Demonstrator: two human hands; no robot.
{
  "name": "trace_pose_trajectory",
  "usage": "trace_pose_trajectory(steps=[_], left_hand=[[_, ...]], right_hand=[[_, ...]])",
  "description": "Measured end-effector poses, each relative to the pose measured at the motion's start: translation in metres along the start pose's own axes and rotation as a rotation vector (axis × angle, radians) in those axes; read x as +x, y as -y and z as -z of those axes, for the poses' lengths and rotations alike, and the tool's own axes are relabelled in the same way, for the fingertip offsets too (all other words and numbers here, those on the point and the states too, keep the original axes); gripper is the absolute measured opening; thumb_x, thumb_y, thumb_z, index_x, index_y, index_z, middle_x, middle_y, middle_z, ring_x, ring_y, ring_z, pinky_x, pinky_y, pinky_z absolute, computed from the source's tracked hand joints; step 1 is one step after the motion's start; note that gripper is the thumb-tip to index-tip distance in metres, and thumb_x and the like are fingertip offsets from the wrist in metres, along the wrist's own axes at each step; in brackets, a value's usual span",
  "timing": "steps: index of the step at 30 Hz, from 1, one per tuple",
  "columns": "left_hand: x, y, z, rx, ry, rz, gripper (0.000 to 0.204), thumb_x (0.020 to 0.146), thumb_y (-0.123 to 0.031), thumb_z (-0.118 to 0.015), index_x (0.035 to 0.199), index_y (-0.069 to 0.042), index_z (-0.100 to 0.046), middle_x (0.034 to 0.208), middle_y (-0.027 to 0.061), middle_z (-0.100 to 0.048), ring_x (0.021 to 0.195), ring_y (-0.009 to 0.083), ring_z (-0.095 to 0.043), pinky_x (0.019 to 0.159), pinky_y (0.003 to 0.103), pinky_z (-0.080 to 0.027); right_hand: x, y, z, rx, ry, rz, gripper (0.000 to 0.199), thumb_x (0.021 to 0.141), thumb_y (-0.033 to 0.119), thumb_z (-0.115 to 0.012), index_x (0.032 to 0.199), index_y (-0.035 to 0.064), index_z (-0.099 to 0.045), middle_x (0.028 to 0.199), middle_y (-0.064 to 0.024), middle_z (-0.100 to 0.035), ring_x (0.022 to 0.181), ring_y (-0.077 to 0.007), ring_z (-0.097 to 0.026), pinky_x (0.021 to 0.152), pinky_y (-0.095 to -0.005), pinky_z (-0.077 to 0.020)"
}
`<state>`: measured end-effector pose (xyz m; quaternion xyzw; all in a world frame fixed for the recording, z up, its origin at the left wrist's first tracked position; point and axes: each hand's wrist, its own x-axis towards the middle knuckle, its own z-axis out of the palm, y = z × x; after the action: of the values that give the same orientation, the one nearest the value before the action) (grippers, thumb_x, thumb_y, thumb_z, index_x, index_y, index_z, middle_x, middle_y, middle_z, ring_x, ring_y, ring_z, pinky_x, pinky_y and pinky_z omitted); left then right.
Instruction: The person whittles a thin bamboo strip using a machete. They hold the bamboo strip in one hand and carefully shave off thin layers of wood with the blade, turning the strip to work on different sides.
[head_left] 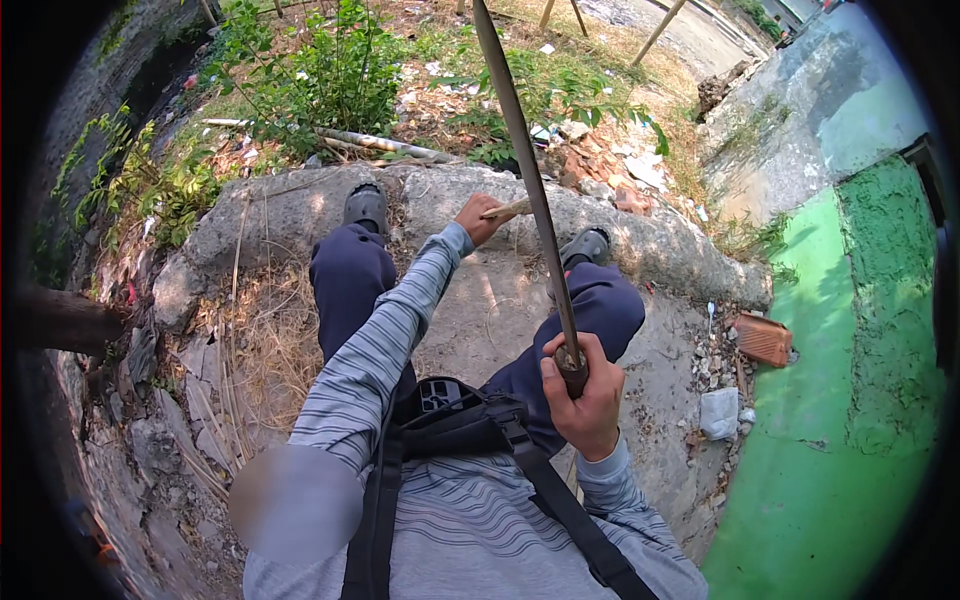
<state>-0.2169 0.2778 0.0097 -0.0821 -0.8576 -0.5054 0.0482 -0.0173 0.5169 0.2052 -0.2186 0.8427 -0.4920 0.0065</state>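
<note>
I sit on a rough concrete slab (pixel 290 215) with both legs stretched out. My right hand (pixel 585 395) grips the dark handle of a long curved blade (pixel 520 130) that rises up and away from me, past the top of the view. My left hand (pixel 482 218) is stretched forward and holds a thin pale strip of wood or bamboo (pixel 508 209) against the blade, near my right foot (pixel 587 245). My left foot (pixel 366 206) rests on the slab's far edge.
Beyond the slab lie green shrubs (pixel 320 75), dry leaves, a fallen bamboo stem (pixel 380 143) and broken bricks (pixel 640 175). A red brick (pixel 764 338) and a pale stone (pixel 719 412) lie at right beside a green-painted wall (pixel 850 400). Dry grass (pixel 260 340) lies at left.
</note>
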Motion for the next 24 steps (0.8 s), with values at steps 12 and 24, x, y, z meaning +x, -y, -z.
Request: trace_pose_trajectory(steps=[12, 24], left_hand=[[0.001, 0.003, -0.003, 0.073, 0.021, 0.003, 0.040, 0.099, -0.035, -0.062, 0.078, -0.002, -0.073, 0.073, 0.0199, -0.066, 0.071, 0.0403, -0.058, 0.071, 0.048, -0.042], [0.004, 0.010, -0.008, 0.056, 0.004, -0.007, 0.044, 0.098, -0.037, -0.063, 0.075, 0.000, -0.071, 0.069, 0.0216, -0.064, 0.068, 0.0414, -0.057, 0.068, 0.050, -0.042]], right_hand=[[0.001, 0.001, 0.001, 0.001, 0.000, -0.002, 0.019, 0.092, 0.008, -0.071, 0.106, 0.0008, -0.061, 0.074, -0.0082, -0.068, 0.064, -0.0172, -0.071, 0.060, -0.0287, -0.0528], [0.000, -0.001, 0.001, 0.000, -0.001, -0.004, 0.019, 0.092, 0.009, -0.071, 0.106, 0.0017, -0.061, 0.074, -0.0075, -0.067, 0.063, -0.0159, -0.069, 0.059, -0.0281, -0.0517]])
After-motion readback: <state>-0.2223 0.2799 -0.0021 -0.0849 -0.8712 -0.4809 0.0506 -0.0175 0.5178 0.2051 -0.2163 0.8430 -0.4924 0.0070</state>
